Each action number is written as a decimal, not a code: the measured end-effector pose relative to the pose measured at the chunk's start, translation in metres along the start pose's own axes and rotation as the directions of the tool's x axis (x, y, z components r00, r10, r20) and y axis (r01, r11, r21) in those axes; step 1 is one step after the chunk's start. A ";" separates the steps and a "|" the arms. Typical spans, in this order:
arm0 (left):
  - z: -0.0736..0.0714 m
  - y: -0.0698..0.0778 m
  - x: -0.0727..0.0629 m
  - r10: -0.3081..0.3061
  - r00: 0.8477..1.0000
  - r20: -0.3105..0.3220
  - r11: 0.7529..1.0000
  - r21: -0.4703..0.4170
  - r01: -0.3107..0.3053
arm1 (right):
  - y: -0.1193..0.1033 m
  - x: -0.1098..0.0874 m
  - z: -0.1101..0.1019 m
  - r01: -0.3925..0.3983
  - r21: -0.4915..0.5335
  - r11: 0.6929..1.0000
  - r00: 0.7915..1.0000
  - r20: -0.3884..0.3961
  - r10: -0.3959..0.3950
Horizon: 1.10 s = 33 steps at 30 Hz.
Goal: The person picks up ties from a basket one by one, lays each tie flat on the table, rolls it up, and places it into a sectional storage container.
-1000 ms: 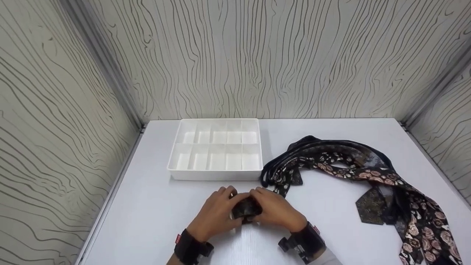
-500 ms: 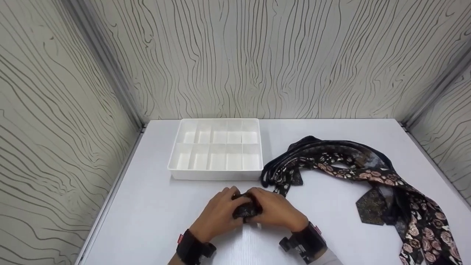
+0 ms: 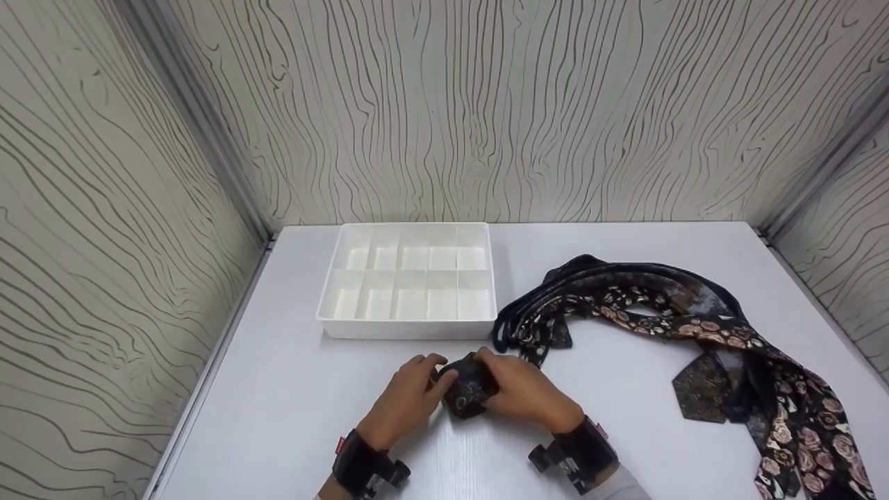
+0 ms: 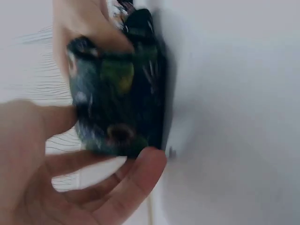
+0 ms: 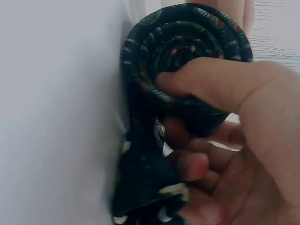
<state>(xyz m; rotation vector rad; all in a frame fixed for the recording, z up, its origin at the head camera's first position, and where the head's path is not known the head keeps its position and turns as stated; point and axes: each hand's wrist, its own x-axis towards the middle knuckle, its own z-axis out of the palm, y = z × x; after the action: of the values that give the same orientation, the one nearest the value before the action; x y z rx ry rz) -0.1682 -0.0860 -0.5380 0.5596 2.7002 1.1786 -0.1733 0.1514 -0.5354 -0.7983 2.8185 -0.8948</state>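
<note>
A dark patterned necktie (image 3: 469, 389), wound into a roll, is between both hands in front of the white tray. Its spiral end shows in the right wrist view, where the rolled necktie (image 5: 187, 51) has the right thumb pressed against the coils. My right hand (image 3: 524, 389) grips the roll from its right side. From the other side my left hand (image 3: 403, 399) holds it, with thumb and fingertips at its edge in the left wrist view. Dark cloth with pale spots (image 5: 150, 183) lies below the roll; whether it is the same tie I cannot tell.
The white divided tray (image 3: 410, 330) stands behind the hands, its compartments bare. Several dark and floral neckties (image 3: 715, 330) lie in a curved heap to the right, close to the tray's corner. Patterned panels (image 3: 444, 111) wall the white table (image 3: 250, 389).
The left hand has loosened and drawn slightly left off the roll. The rolled necktie has turned in the fingers, so more of its face shows. Tray and heap stay put.
</note>
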 end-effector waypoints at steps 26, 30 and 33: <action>0.013 -0.007 0.008 0.034 0.992 -0.121 0.922 -0.380 -0.078 | 0.000 0.005 0.005 0.116 -0.026 0.993 0.976 -0.183 -0.119; 0.015 -0.011 0.009 0.068 0.992 -0.102 0.930 -0.353 -0.100 | 0.004 0.005 0.007 0.110 -0.050 0.993 0.975 -0.187 -0.118; 0.015 -0.012 0.009 0.076 0.994 -0.084 0.940 -0.326 -0.100 | 0.005 0.006 0.009 0.103 -0.059 0.993 0.975 -0.189 -0.113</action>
<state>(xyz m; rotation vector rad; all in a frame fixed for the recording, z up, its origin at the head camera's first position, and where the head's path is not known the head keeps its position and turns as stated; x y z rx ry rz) -0.1760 -0.0795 -0.5565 0.6011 2.4714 1.6601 -0.1791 0.1472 -0.5447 -0.9274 2.9988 -0.9711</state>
